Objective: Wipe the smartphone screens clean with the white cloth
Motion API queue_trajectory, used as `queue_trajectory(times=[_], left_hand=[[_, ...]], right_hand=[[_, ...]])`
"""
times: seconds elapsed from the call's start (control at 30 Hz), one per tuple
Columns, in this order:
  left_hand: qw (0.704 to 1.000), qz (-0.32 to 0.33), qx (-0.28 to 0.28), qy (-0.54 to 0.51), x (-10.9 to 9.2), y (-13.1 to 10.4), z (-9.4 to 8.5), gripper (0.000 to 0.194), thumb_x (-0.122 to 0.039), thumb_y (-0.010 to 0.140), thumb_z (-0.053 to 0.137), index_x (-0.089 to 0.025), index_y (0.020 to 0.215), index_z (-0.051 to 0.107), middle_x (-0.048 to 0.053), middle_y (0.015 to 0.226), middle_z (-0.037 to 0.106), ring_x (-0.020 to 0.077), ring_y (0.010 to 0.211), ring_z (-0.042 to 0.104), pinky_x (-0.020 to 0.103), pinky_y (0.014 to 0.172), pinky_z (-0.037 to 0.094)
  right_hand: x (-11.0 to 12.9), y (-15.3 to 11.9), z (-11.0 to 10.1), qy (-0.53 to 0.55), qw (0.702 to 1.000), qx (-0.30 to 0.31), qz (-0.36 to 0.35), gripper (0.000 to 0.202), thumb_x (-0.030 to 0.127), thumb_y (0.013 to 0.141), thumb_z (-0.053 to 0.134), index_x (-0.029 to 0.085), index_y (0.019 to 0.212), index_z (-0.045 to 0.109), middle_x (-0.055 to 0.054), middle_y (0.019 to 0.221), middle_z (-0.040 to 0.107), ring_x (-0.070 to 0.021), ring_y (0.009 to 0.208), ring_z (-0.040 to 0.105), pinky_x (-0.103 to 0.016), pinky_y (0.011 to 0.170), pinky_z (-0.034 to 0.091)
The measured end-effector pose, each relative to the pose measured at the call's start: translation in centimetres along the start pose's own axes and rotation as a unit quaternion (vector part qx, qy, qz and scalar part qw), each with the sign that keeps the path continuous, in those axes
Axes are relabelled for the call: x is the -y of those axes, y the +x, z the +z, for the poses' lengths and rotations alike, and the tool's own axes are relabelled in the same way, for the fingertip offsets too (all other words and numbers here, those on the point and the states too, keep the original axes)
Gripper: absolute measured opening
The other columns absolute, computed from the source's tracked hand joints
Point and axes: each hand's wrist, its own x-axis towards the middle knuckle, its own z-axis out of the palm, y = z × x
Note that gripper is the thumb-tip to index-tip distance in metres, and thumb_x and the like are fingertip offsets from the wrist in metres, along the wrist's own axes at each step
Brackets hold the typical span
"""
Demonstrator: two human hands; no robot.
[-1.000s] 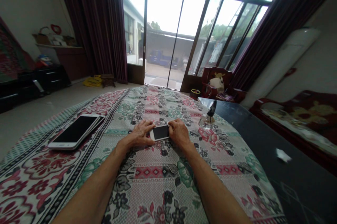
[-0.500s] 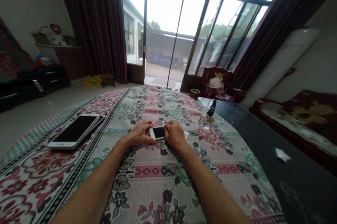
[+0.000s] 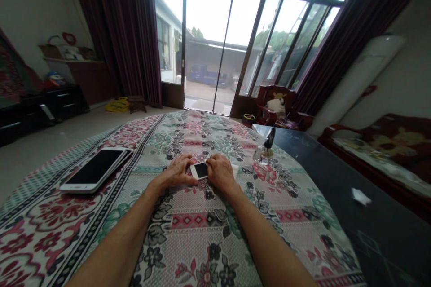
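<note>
A small white smartphone point(image 3: 201, 170) with a dark screen lies face up on the patterned tablecloth point(image 3: 202, 242). My left hand point(image 3: 178, 170) grips its left end, thumb at the near edge and fingers at the far edge. Curled over the right part of the screen is my right hand point(image 3: 220, 171), which hides that end. A white tissue or cloth point(image 3: 235, 170) sticks out at the right side of this hand; most of it is covered, and its exact kind is unclear. Larger white smartphones point(image 3: 95, 168) lie stacked to the left, the top one screen up.
Toward the right table edge stands a clear glass container point(image 3: 263, 154) with a black object point(image 3: 270, 138) above it. A lower dark tabletop point(image 3: 323, 179) lies beyond, bearing a crumpled white piece point(image 3: 361, 197). A wooden armchair point(image 3: 276, 105) is near the glass doors point(image 3: 215, 53).
My right hand has slid slightly left over the small phone's screen, and the white tissue or cloth has shifted with it. My left hand keeps its grip on the phone.
</note>
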Motion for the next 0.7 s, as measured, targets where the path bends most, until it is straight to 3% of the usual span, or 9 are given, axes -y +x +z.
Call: queue_trajectory(times=[0.17,0.43,0.53,0.6,0.7], left_hand=[[1.0,-0.001,0.007,-0.013,0.1,-0.1,-0.1,0.054,-0.042,0.062,0.074,-0.023,0.11,0.057,0.01,0.142,0.042,0.0289,0.134,0.033,0.041,0.109,0.028],[1.0,-0.003,-0.001,-0.002,0.0,-0.1,0.2,0.055,-0.039,0.061,0.074,-0.024,0.111,0.057,0.007,0.14,0.044,0.0284,0.133,0.035,0.041,0.109,0.028],[1.0,-0.002,-0.003,0.006,-0.1,-0.1,0.1,0.056,-0.038,0.061,0.074,-0.023,0.113,0.057,0.009,0.139,0.044,0.0276,0.133,0.036,0.039,0.11,0.028],[1.0,0.002,-0.004,0.006,-0.1,-0.1,0.1,0.056,-0.039,0.061,0.074,-0.023,0.112,0.057,0.009,0.14,0.044,0.0282,0.133,0.035,0.04,0.11,0.028],[1.0,0.006,0.0,-0.003,-0.1,-0.2,-0.1,0.053,-0.039,0.061,0.075,-0.026,0.11,0.058,0.007,0.14,0.045,0.0287,0.133,0.035,0.042,0.109,0.028]], right_hand=[[-2.3,0.0,-0.4,-0.031,0.997,-0.007,0.069,0.025,0.021,0.088,0.047,0.021,0.098,0.071,-0.009,0.1,0.06,-0.0207,0.093,0.05,-0.031,0.081,0.034],[2.1,-1.1,-0.3,-0.002,0.997,0.015,-0.078,0.019,0.022,0.087,0.05,0.022,0.094,0.068,-0.006,0.101,0.058,-0.0196,0.094,0.047,-0.03,0.081,0.033],[2.6,-1.1,-0.2,0.024,0.991,0.022,-0.131,0.02,0.025,0.089,0.049,0.024,0.096,0.067,-0.004,0.103,0.058,-0.018,0.094,0.048,-0.029,0.082,0.033],[2.2,-0.9,-0.2,0.033,0.99,0.023,-0.132,0.021,0.024,0.09,0.048,0.025,0.097,0.068,-0.003,0.102,0.058,-0.0174,0.094,0.048,-0.028,0.083,0.033],[0.7,-0.6,-0.3,0.02,0.997,0.013,-0.076,0.023,0.023,0.09,0.048,0.025,0.099,0.069,-0.004,0.1,0.059,-0.0181,0.094,0.048,-0.029,0.084,0.033]])
